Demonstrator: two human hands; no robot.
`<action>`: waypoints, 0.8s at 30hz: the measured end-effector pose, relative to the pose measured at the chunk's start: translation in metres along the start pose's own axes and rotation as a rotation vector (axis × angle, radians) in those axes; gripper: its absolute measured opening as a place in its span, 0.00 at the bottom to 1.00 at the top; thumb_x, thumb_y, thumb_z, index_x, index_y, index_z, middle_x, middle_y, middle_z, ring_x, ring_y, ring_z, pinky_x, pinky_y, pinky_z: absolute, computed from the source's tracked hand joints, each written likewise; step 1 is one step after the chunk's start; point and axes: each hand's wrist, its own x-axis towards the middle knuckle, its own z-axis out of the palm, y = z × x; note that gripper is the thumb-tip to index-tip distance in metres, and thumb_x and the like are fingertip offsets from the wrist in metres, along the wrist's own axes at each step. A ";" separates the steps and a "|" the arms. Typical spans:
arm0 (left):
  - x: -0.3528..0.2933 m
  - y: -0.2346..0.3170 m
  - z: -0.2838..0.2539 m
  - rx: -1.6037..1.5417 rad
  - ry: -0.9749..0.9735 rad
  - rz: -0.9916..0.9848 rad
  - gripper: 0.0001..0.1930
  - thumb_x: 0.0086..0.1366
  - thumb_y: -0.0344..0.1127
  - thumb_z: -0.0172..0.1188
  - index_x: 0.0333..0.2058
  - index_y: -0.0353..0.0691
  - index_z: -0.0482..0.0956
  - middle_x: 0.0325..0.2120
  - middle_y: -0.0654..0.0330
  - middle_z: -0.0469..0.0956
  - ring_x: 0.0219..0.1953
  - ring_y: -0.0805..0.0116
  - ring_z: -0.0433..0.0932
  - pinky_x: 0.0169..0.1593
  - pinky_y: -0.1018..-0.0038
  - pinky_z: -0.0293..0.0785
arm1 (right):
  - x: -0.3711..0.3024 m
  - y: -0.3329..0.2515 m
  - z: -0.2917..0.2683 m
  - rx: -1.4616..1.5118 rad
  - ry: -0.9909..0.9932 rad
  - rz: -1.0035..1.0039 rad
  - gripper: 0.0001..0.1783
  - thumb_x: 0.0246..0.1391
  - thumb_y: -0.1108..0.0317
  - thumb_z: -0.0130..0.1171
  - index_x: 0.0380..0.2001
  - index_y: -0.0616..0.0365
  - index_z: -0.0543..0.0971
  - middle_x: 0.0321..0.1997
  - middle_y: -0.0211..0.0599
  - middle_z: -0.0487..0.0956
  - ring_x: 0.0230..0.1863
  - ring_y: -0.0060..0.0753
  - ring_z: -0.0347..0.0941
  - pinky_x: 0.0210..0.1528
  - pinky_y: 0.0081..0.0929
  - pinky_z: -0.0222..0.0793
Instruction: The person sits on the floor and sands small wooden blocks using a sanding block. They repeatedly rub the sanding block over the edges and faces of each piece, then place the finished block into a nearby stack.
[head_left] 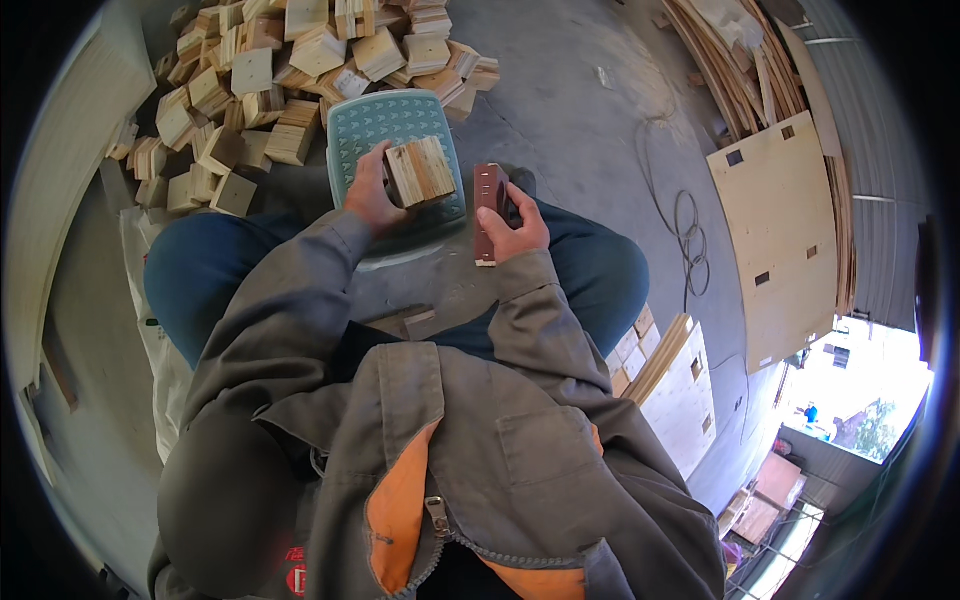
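Note:
A light plywood block (421, 171) with striped layers is gripped in my left hand (375, 192), fingers on its left side, above a pale green plastic stool (383, 122) with a bumpy top. To the right of the stool, my right hand (518, 225) is closed round a reddish-brown sanding block (486, 215). Staples show along the strip facing up. The sanding block and the plywood block are apart. My fingers under the plywood block are partly hidden.
A large heap of similar wooden blocks (255, 75) lies beyond the stool and to the left. Plywood sheets (780, 240) lean at the right, near a looped cable (690, 235) on the concrete floor. More stacked blocks (632, 350) stand beside my right knee.

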 end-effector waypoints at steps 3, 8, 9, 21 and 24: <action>-0.001 -0.013 0.011 -0.090 0.067 0.044 0.60 0.45 0.47 0.84 0.71 0.35 0.57 0.64 0.43 0.67 0.68 0.46 0.68 0.71 0.60 0.68 | 0.000 0.004 0.003 -0.157 -0.020 -0.166 0.39 0.51 0.62 0.77 0.66 0.57 0.76 0.69 0.51 0.74 0.67 0.49 0.74 0.68 0.39 0.72; 0.004 0.039 -0.005 -0.289 -0.082 -0.048 0.48 0.49 0.42 0.83 0.64 0.36 0.64 0.59 0.46 0.74 0.63 0.50 0.75 0.66 0.61 0.73 | -0.009 -0.001 0.007 -0.292 -0.085 -0.368 0.39 0.50 0.62 0.77 0.66 0.53 0.76 0.73 0.53 0.70 0.71 0.54 0.69 0.70 0.43 0.70; 0.007 0.030 -0.001 -0.223 -0.068 -0.035 0.50 0.49 0.39 0.84 0.66 0.36 0.61 0.60 0.47 0.74 0.64 0.54 0.76 0.67 0.62 0.73 | -0.010 -0.002 0.010 -0.300 -0.108 -0.378 0.39 0.50 0.62 0.77 0.66 0.53 0.76 0.73 0.53 0.69 0.72 0.54 0.68 0.70 0.44 0.70; 0.001 0.007 0.012 -0.107 0.054 0.072 0.45 0.52 0.35 0.80 0.65 0.37 0.62 0.57 0.47 0.72 0.61 0.55 0.77 0.66 0.64 0.72 | 0.096 -0.019 0.049 -0.205 -0.208 -0.306 0.35 0.51 0.62 0.73 0.63 0.61 0.79 0.68 0.54 0.77 0.69 0.49 0.74 0.71 0.37 0.68; 0.005 -0.008 0.023 -0.203 0.048 0.054 0.48 0.50 0.33 0.80 0.67 0.38 0.60 0.56 0.47 0.72 0.61 0.53 0.76 0.66 0.62 0.72 | 0.115 -0.044 0.065 -0.125 -0.263 -0.172 0.34 0.51 0.62 0.73 0.62 0.61 0.80 0.67 0.54 0.78 0.68 0.48 0.75 0.70 0.37 0.69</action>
